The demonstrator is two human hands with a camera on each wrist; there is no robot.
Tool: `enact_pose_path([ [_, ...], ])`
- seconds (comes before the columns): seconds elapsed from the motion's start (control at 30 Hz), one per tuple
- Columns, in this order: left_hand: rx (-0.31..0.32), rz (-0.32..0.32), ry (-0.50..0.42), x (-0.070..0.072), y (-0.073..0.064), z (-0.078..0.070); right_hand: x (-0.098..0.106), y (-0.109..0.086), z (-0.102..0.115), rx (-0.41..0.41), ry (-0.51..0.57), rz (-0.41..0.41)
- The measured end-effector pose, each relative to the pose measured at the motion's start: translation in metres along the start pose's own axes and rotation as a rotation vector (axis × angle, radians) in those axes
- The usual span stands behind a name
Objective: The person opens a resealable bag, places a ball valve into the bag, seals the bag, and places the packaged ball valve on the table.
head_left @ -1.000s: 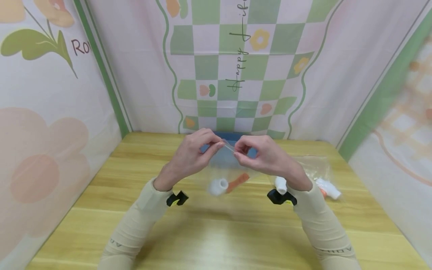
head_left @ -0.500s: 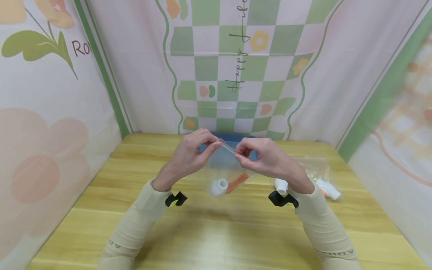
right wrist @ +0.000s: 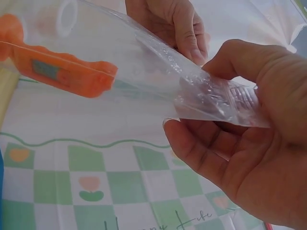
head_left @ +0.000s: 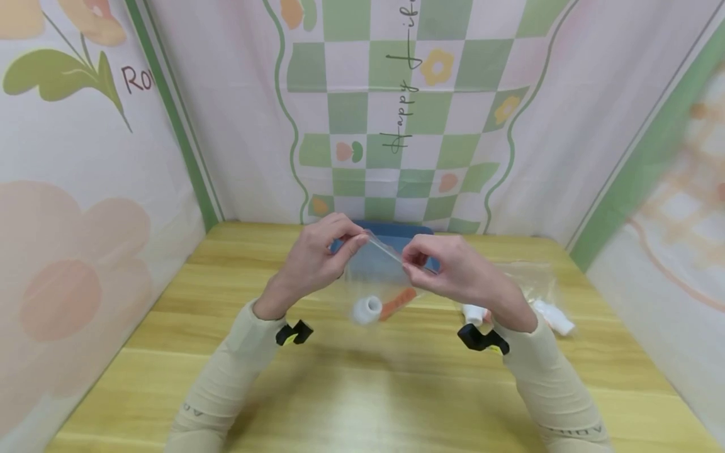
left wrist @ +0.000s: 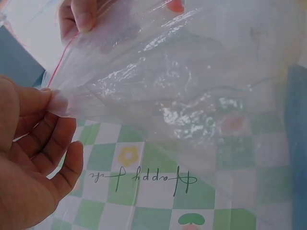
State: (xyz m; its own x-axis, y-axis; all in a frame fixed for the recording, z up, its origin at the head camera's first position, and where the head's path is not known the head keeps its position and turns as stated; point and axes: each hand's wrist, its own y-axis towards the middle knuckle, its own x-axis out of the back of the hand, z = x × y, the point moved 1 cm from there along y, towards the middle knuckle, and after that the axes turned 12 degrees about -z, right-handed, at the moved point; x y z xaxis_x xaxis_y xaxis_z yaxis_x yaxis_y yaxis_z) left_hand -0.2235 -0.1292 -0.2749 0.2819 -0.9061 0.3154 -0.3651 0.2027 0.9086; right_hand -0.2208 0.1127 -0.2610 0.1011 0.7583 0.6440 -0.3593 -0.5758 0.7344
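Note:
A clear zip bag hangs between my hands, a thin red line running along its top edge in the left wrist view. My left hand pinches one end of that edge between thumb and forefinger. Farther along, the thumb and curled fingers of my right hand grip the edge. Low in the bag lie a white piece with a round hollow end and a long orange piece. Seen from the right wrist, the orange piece has wavy sides and a small grey rectangle on it.
Behind the hands, a blue bin stands at the back of the wooden table. To the right lies another clear bag with white pieces and some orange, partly hidden by my right forearm. Printed cloth walls the table's back and sides.
My right hand has shifted a little right and down, my left slightly left. A longer stretch of the bag's top edge shows between them.

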Motion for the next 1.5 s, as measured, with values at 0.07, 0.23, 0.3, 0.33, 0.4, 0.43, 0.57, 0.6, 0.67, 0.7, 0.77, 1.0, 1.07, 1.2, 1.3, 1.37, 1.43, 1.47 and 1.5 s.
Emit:
enact_pose_path([
  [0.07, 0.005, -0.001, 0.002, 0.000, 0.000, 0.000, 0.000, -0.001, 0.000, 0.010, -0.007, -0.005],
  [0.23, 0.010, -0.007, 0.004, 0.002, 0.000, 0.000, 0.001, -0.003, 0.001, 0.034, -0.019, -0.020],
  [0.3, 0.011, -0.009, 0.006, 0.002, 0.000, 0.000, 0.002, -0.003, 0.001, 0.038, -0.024, -0.024],
  [0.33, 0.011, -0.010, 0.006, 0.002, 0.000, 0.000, 0.002, -0.004, 0.001, 0.042, -0.030, -0.026],
  [0.4, 0.011, -0.010, 0.006, 0.002, 0.000, 0.000, 0.003, -0.004, 0.001, 0.046, -0.039, -0.026],
  [0.43, 0.011, -0.009, 0.007, 0.003, 0.000, 0.000, 0.004, -0.005, 0.001, 0.047, -0.043, -0.026],
  [0.57, 0.010, -0.009, 0.007, 0.004, 0.000, 0.001, 0.005, -0.007, 0.001, 0.051, -0.059, -0.024],
  [0.6, 0.008, -0.010, 0.007, 0.004, 0.000, 0.001, 0.006, -0.007, 0.001, 0.052, -0.062, -0.024],
  [0.67, 0.005, -0.011, 0.008, 0.004, 0.000, 0.002, 0.006, -0.009, 0.000, 0.052, -0.073, -0.021],
  [0.7, 0.005, -0.012, 0.007, 0.004, 0.000, 0.002, 0.007, -0.010, 0.000, 0.051, -0.074, -0.018],
  [0.77, 0.003, -0.013, 0.007, 0.004, 0.000, 0.003, 0.008, -0.011, 0.000, 0.046, -0.080, -0.009],
  [1.0, 0.002, -0.019, 0.006, 0.004, -0.001, 0.004, 0.011, -0.017, 0.001, 0.022, -0.121, 0.030],
  [1.07, 0.002, -0.018, 0.005, 0.005, -0.001, 0.005, 0.012, -0.018, 0.001, 0.018, -0.130, 0.039],
  [1.2, 0.010, -0.015, 0.007, 0.006, -0.001, 0.006, 0.014, -0.020, 0.003, 0.026, -0.145, 0.050],
  [1.3, 0.016, -0.013, 0.009, 0.006, -0.001, 0.005, 0.015, -0.021, 0.004, 0.036, -0.158, 0.053],
  [1.37, 0.019, -0.012, 0.010, 0.007, -0.001, 0.006, 0.015, -0.021, 0.005, 0.040, -0.165, 0.054],
  [1.43, 0.024, -0.011, 0.011, 0.007, -0.001, 0.006, 0.016, -0.022, 0.005, 0.043, -0.167, 0.055],
  [1.47, 0.026, -0.010, 0.012, 0.007, -0.001, 0.006, 0.017, -0.022, 0.006, 0.044, -0.165, 0.057],
  [1.5, 0.028, -0.011, 0.011, 0.007, -0.001, 0.006, 0.017, -0.023, 0.006, 0.045, -0.163, 0.059],
])
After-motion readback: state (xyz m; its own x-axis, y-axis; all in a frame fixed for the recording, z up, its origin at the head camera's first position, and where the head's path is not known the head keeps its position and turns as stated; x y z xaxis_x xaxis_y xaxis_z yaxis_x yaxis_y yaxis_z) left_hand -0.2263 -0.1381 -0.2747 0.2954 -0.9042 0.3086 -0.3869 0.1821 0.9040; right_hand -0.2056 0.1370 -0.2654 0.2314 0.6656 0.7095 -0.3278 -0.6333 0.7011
